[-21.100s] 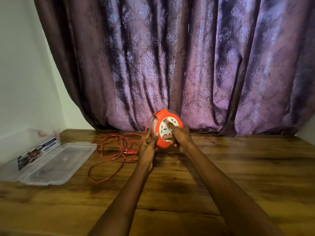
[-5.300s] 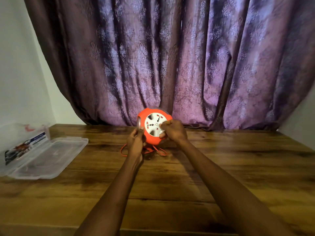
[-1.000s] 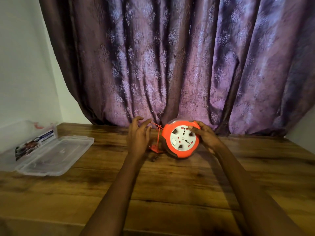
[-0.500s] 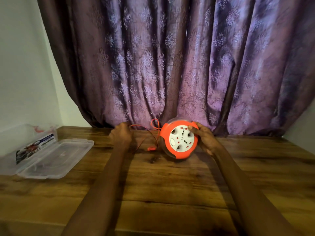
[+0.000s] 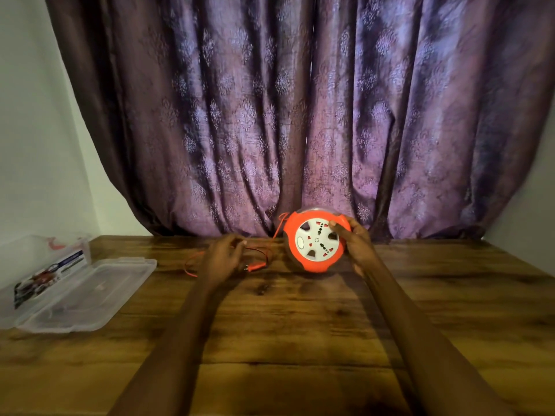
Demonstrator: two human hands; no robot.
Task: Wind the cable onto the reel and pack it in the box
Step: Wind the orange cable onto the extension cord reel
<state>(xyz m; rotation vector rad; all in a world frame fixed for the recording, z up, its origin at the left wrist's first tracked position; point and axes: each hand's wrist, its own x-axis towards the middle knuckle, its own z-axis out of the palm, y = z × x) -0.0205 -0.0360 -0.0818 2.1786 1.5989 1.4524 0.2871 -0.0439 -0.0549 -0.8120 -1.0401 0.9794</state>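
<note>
An orange cable reel point(image 5: 312, 263) with a white socket face stands on edge on the wooden table point(image 5: 300, 325), near the curtain. My right hand point(image 5: 356, 243) grips its right rim, thumb on the white face. A thin orange cable point(image 5: 256, 250) runs from the reel's upper left down to my left hand point(image 5: 220, 259), which pinches it between the fingertips. A short loop of cable lies left of that hand, and the plug end point(image 5: 255, 267) rests on the table just right of it. The clear plastic box point(image 5: 75, 292) lies open at the far left.
A purple patterned curtain point(image 5: 300, 115) hangs right behind the reel along the table's back edge. White walls close in on the left and right. The box's base with a printed label point(image 5: 45, 274) sits against the left wall, its lid lying flat toward me.
My left hand has come back toward the reel and lower, still with the cable. A short length of cable and the plug now lie on the table. The reel stays in my right hand.
</note>
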